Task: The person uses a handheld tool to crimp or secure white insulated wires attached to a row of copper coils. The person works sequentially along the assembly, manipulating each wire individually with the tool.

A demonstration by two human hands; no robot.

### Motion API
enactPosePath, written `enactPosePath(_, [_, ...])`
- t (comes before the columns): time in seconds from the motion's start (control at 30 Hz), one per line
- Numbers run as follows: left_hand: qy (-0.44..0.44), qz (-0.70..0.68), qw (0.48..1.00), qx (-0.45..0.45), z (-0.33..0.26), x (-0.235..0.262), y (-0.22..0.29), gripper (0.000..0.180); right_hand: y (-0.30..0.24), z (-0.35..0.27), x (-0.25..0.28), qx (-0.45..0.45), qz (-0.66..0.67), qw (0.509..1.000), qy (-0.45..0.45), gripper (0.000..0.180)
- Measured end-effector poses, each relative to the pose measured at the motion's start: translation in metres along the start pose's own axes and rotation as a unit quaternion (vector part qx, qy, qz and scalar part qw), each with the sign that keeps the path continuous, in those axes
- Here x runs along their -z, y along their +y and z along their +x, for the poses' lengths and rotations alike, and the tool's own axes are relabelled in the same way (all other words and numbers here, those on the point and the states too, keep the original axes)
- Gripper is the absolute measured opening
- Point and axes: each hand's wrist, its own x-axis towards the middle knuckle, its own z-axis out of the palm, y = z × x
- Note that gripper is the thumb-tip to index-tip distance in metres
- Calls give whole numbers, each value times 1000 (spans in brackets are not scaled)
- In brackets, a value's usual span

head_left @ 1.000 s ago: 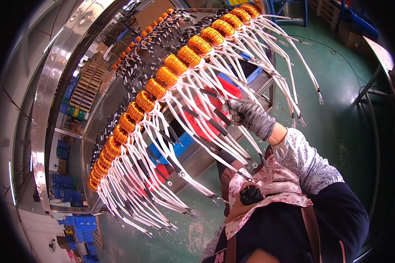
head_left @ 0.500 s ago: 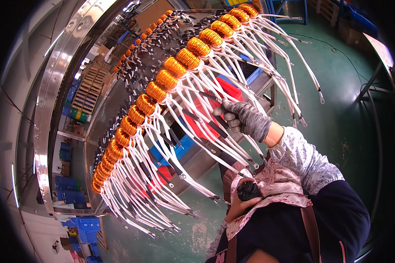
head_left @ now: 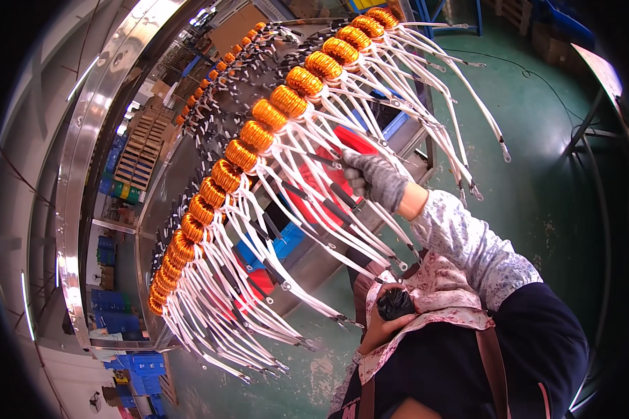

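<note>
A long row of orange copper-wound ring coils [head_left: 269, 114] runs diagonally across the view, with white sleeved leads [head_left: 307, 269] hanging from it. Many leads have black sleeves and metal lugs at their ends. My right hand [head_left: 379, 180], in a grey knit glove, is closed among the leads near the middle of the row. Its fingertips pinch the end of a lead with a black sleeve [head_left: 320, 160]. Held against my apron, my left hand [head_left: 381, 328] has bare fingers wrapped round a dark, rounded black bundle [head_left: 395, 304]; its exact kind is unclear.
Under the leads are a red bin [head_left: 353, 140] and a blue bin [head_left: 276, 244]. Behind the row lie more coils [head_left: 220, 68] with black-tipped leads. A metal frame [head_left: 73, 167] rises at the left; a table [head_left: 597, 70] stands at the far right on the green floor.
My right hand has shifted slightly left and up along with the lead end in its fingers. My left hand keeps its grip on the black bundle. The whole view has shifted a little.
</note>
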Motion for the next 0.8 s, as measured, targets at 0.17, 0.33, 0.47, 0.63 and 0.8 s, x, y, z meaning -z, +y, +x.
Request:
enactPosePath(0.17, [7,-27,1000,3,-2,6,-11,58,6,1,4,-5,28,999,-28,32])
enactPosePath(0.33, [-13,3,1000,-20,2,-2,0,57,2,30,0,66,-45,995,-58,33])
enactPosePath(0.47, [22,-59,998,-12,-2,-3,6,57,8,4,-4,133,-176,975,-1,38])
enactPosePath(0.63, [60,-157,985,37,-4,-9,25,55,-7,28,18,-54,80,983,-158,31])
enactPosePath(0.8, [75,-119,990,21,5,-19,51,56,-9,27,15,-88,141,974,-153,28])
